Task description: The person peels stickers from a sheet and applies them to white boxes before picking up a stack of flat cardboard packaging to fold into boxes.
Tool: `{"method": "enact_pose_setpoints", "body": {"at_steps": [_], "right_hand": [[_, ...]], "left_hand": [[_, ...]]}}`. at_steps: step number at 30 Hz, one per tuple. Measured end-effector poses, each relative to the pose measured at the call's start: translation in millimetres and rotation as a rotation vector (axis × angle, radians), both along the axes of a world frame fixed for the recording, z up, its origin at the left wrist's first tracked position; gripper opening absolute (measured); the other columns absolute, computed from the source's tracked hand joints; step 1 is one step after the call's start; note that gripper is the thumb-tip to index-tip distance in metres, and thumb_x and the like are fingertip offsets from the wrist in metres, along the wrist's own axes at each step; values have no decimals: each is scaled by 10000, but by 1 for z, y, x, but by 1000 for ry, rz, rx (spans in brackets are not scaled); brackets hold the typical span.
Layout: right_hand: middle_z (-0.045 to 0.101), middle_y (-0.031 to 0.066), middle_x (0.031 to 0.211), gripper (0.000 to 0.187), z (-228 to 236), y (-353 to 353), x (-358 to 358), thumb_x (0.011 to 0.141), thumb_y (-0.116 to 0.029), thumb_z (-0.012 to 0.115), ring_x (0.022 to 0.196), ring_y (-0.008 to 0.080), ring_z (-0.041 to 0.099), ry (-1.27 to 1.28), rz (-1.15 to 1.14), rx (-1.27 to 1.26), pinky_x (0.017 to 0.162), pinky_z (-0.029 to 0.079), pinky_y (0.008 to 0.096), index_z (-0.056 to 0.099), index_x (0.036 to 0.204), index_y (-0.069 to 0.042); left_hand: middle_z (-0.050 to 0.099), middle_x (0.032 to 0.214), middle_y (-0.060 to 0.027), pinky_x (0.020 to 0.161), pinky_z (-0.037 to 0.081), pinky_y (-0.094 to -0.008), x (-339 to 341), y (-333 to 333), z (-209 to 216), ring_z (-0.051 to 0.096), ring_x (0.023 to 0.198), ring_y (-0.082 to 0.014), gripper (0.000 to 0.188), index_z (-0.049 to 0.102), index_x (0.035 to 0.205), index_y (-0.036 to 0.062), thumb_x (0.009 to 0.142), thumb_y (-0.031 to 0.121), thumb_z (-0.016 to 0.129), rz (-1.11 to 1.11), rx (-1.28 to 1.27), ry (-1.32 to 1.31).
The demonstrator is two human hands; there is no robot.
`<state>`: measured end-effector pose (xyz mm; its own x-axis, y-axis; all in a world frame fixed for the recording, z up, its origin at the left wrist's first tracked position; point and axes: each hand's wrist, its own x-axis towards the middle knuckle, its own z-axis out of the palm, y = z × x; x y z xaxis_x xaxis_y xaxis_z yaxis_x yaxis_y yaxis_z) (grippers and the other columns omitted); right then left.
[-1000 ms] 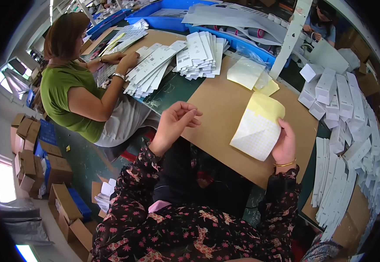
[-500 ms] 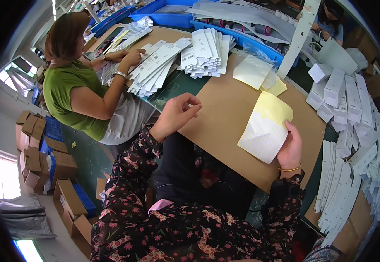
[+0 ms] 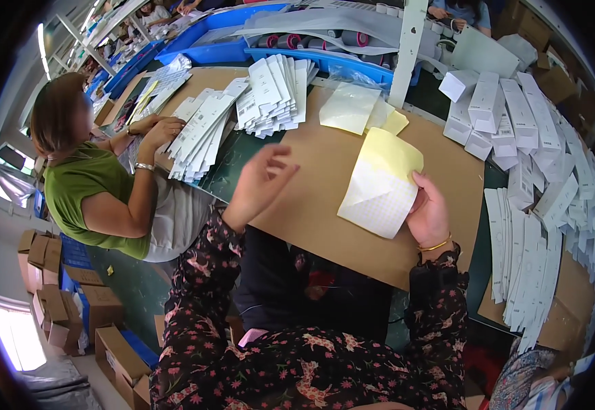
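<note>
My right hand (image 3: 429,213) pinches the right edge of a creased sheet of paper (image 3: 378,184), white with a faint grid below and yellow along its top. The sheet is held above a brown cardboard sheet (image 3: 297,222) on the table. My left hand (image 3: 260,184) is raised over the cardboard's left edge, fingers apart and slightly blurred, with nothing in it. Beyond the held sheet lie a pale cream sheet (image 3: 347,107) and a yellow piece of paper (image 3: 396,123).
Flat white cartons lie in piles (image 3: 205,130) (image 3: 273,96) at the far left. A co-worker's hands (image 3: 161,130) touch the nearer pile. Formed white boxes (image 3: 485,106) and long flat cartons (image 3: 524,266) are heaped at right. Behind stand a white post (image 3: 407,55) and blue trays (image 3: 198,48).
The view has swung to the right, so the table and piles appear further left. My left hand's fingers have spread a little. The right hand keeps hold of the sheet.
</note>
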<state>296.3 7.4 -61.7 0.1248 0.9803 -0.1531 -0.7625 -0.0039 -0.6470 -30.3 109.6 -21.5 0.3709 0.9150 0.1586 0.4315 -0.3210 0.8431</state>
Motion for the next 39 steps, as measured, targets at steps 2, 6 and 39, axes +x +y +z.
{"method": "enact_pose_setpoints", "body": {"at_steps": [2, 6, 39], "right_hand": [[682, 88, 1239, 282, -5, 3, 3, 1003, -196, 604, 1158, 235, 658, 18, -20, -5, 1033, 508, 401, 608, 1236, -37], [688, 91, 1229, 297, -8, 5, 4, 1000, -208, 606, 1150, 234, 662, 34, -13, -11, 1029, 510, 402, 605, 1239, -31], [666, 31, 994, 121, -1, 2, 5, 981, -146, 638, 901, 139, 623, 21, -49, -9, 787, 482, 302, 648, 1049, -46]], "left_hand": [[692, 1173, -125, 827, 556, -290, -3, 23, 2, 690, 1008, -177, 455, 592, 1295, -41, 946, 199, 756, 87, 148, 68], [668, 1178, -216, 853, 557, -415, -27, 99, 4, 682, 1039, -345, 564, 613, 1208, -42, 873, 373, 793, 292, 535, 300], [733, 979, -260, 849, 583, -497, 23, 210, 3, 722, 909, -449, 450, 635, 1040, -63, 790, 298, 734, 271, 453, 1096]]}}
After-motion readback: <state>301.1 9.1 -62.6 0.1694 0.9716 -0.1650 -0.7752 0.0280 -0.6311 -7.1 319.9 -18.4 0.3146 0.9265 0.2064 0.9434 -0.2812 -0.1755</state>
